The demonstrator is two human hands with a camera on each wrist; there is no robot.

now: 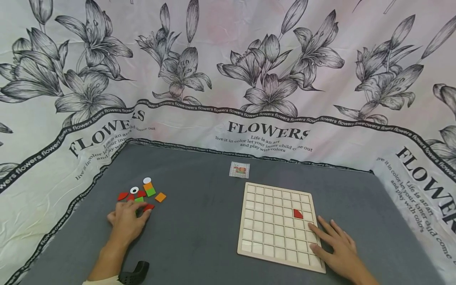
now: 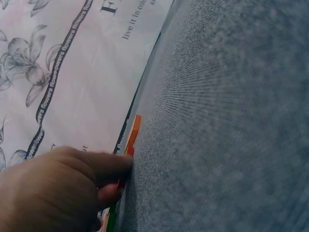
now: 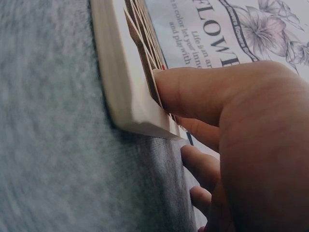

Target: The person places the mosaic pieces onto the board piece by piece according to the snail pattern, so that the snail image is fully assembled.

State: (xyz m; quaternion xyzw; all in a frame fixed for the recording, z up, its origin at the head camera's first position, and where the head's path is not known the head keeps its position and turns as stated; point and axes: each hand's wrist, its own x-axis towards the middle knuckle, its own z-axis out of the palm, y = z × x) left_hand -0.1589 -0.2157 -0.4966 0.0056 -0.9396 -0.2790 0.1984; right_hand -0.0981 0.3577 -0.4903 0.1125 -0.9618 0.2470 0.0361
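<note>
Red piece (image 1: 150,207) within the narrow pinch of left grip (image 1: 126,221), right grip (image 1: 337,248) spread on board (image 1: 268,228)

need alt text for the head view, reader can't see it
A person's left hand is at a cluster of red, green, orange and white pieces, while the right hand touches the right edge of a grid board holding one red piece. A picture card lies beyond the board on a grey table, before a flower-printed cloth.

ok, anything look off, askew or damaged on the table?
Nothing really stands out: no visible spills or damage. The loose pieces left of the board are jumbled, one orange square lying apart, but that seems like ordinary clutter.
</note>
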